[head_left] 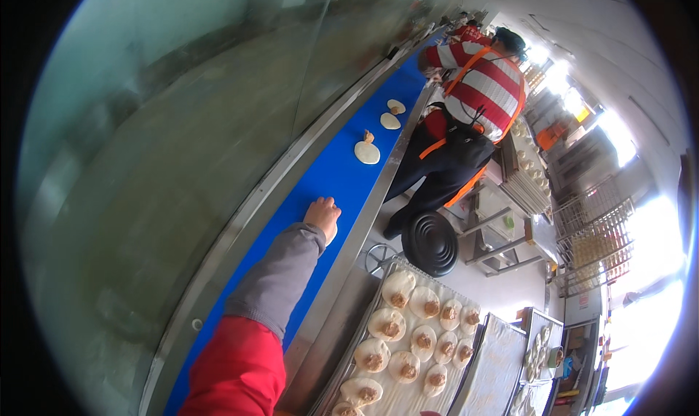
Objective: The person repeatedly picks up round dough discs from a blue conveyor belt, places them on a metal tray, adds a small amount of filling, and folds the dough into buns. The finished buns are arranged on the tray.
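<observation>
My left hand (pixel 324 216) reaches over the blue conveyor belt (pixel 287 211), its fingers curled down. A pale dough round (pixel 332 236) shows only at its edge under the palm; the rest is hidden by the hand. Farther up the belt lies a flat dough round (pixel 367 152) with a lump of brown filling (pixel 368 136) at its far edge. Beyond it are another dough round (pixel 390 121) and one more piece (pixel 395 106) with filling between them. My right hand is out of the picture.
To the right, a lined tray (pixel 419 325) bears several dough rounds topped with brown filling. Beside it lies another tray (pixel 489 365). A black round stool (pixel 429 243) stands near a co-worker in a striped top (pixel 484 88) at the belt. Wire racks (pixel 597 234) stand behind.
</observation>
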### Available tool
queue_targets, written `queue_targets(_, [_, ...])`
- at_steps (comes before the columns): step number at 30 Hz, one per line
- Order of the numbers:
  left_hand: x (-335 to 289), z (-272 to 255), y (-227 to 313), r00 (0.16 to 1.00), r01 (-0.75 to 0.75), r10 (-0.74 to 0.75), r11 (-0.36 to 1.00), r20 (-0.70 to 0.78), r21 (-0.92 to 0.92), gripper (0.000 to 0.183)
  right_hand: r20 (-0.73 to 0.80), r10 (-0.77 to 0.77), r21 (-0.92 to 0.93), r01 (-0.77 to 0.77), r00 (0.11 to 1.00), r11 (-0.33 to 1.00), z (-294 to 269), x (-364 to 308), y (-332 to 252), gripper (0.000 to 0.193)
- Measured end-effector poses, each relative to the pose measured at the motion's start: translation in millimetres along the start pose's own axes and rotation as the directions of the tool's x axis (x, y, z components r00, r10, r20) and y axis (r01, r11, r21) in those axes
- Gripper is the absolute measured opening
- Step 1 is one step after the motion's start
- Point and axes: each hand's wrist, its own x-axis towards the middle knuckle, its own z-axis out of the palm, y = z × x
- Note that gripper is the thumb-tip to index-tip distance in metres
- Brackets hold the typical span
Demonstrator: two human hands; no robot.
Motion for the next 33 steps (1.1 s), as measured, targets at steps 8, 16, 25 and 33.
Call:
queue_targets(8, [-116.8, -51.0, -15.3, 0.947, 0.142, -0.303, 0.689, -0.104, -0.711, 0.036, 0.033, -0.191, 0.166, 0.183, 0.981, 0.969, 6.8, 8.0, -5.3, 0.023])
queue_targets(16, [-238.7, -95.4, 1.1, 0.995, -0.093, 0.075, 0.915, -0.060, -0.394, 0.034, 0.292, -0.445, -0.212, 0.511, 0.846, 0.833, 32.3, 47.4, -131.7, 0.017])
queue_targets(25, [-323.4, -145.7, 33.3, 0.983, 0.165, -0.182, 0.938, -0.026, -0.304, 0.023, 0.552, -0.508, -0.190, 0.694, 0.661, 0.695, 225.8, 303.5, -357.7, 0.038])
queue_targets(33, [-383.0, -168.3, 42.4, 0.972, 0.231, -0.232, 0.921, 0.035, -0.315, 0.027, 0.251, -0.664, -0.589, 0.656, 0.704, 0.472, 353.5, 355.8, -388.1, 0.037])
